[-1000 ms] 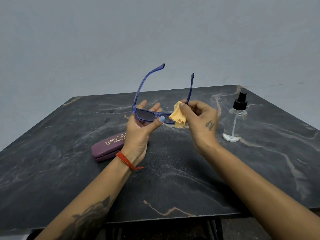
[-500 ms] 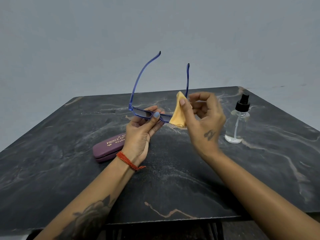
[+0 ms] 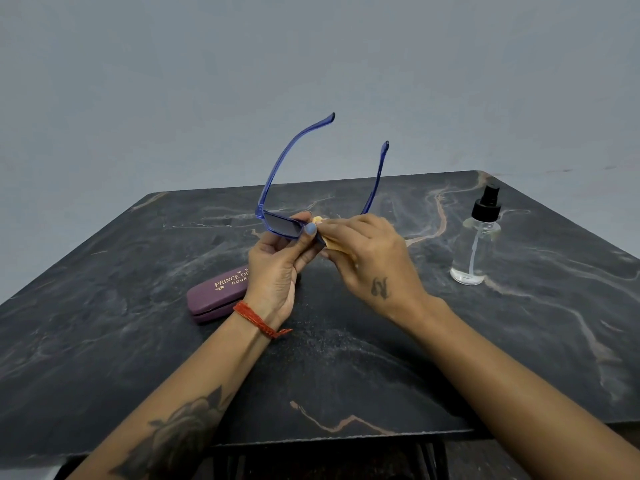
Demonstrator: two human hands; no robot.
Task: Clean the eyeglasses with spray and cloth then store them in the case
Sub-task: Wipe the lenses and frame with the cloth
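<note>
Blue glasses [image 3: 277, 227] pinched in her left hand [image 3: 277, 271], right hand [image 3: 367, 258] squeezing cloth [image 3: 334, 243] on the 3 o'clock lens; press harder and they'll twist loose.

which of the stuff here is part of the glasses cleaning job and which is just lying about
Part of the job:
- eyeglasses, held in the left hand
- cloth, pinched in the right hand
- spray bottle, standing on the table
- case, closed

Just lying about:
- nothing else on the table; only a red wrist thread
</note>
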